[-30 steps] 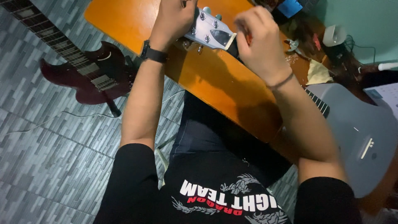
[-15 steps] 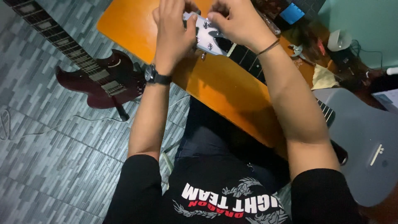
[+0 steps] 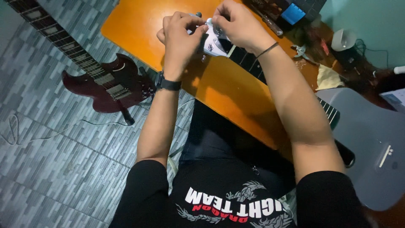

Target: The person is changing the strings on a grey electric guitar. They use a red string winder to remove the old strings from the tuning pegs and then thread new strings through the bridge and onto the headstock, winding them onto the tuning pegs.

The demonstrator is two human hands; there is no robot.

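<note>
Grey guitar headstock point(image 3: 215, 42) on orange table point(image 3: 139, 21), now nearly hidden under both hands. Left hand point(image 3: 180, 38) closed around its left edge; right hand point(image 3: 236, 23) has moved in, fingers pinching top tuner area. Both hands closer together than a second ago; fine work on tuners under way, judging by grip.

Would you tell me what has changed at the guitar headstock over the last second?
The right hand came in onto the grey headstock, where the left hand already was; both now pinch its top. The dark red guitar stays on the floor.
</note>
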